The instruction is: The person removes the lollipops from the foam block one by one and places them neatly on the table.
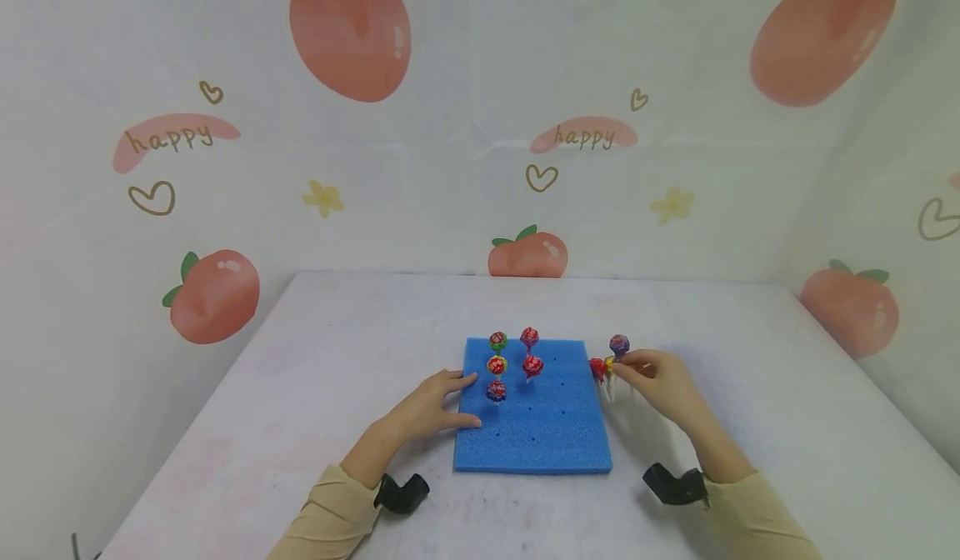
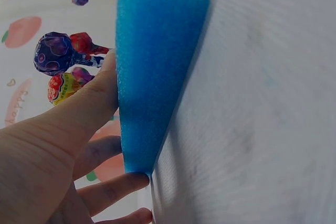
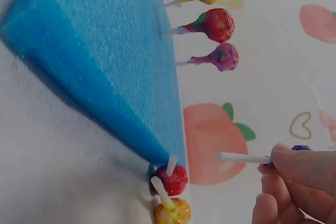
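A blue foam block (image 1: 555, 443) lies on the table with several wrapped lollipops standing in it by their sticks, among them a red one (image 1: 532, 366) and a dark blue-and-red one (image 1: 497, 391). My left hand (image 1: 431, 406) rests at the block's left edge, thumb on the top face and other fingers along the side. In my right hand (image 1: 660, 381), thumb and fingers pinch a purple-blue lollipop (image 1: 619, 344) just beneath its wrapped head. Its white stick (image 3: 244, 158) points out free in the right wrist view.
Just right of the foam, a red lollipop (image 3: 173, 180) and a yellow one (image 3: 173, 212) lie on the white table (image 1: 360, 327). Small holes dot the foam's front and right parts. A white backdrop (image 1: 450, 185) with printed peaches stands behind and at the sides.
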`<state>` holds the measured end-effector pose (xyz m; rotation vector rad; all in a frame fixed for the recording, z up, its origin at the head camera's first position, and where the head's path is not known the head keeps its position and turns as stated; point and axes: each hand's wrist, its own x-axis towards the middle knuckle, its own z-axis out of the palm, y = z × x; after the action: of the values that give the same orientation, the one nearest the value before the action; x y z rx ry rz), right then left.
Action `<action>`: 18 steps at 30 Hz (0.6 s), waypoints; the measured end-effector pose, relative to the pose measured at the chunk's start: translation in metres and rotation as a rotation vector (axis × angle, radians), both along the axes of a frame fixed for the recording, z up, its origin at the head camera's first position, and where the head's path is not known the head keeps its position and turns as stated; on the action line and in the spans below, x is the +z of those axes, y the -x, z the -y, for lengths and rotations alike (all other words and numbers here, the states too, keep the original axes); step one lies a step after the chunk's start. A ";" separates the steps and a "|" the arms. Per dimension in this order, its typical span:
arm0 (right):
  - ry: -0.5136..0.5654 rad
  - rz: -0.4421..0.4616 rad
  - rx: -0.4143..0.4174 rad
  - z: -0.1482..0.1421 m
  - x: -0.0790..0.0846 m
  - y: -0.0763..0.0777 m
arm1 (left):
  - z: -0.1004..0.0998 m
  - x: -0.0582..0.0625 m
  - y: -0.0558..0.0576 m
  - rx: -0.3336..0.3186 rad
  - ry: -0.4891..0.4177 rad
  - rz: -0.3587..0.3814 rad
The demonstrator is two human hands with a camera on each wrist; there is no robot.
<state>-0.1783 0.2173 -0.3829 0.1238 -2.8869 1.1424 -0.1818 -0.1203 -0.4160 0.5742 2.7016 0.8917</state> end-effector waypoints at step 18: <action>-0.050 0.057 -0.078 -0.021 0.000 -0.002 | 0.000 0.001 -0.001 0.001 -0.004 -0.001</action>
<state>-0.1762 0.2382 -0.3826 -0.0210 -2.9421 1.0790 -0.1809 -0.1205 -0.4146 0.5741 2.7019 0.8974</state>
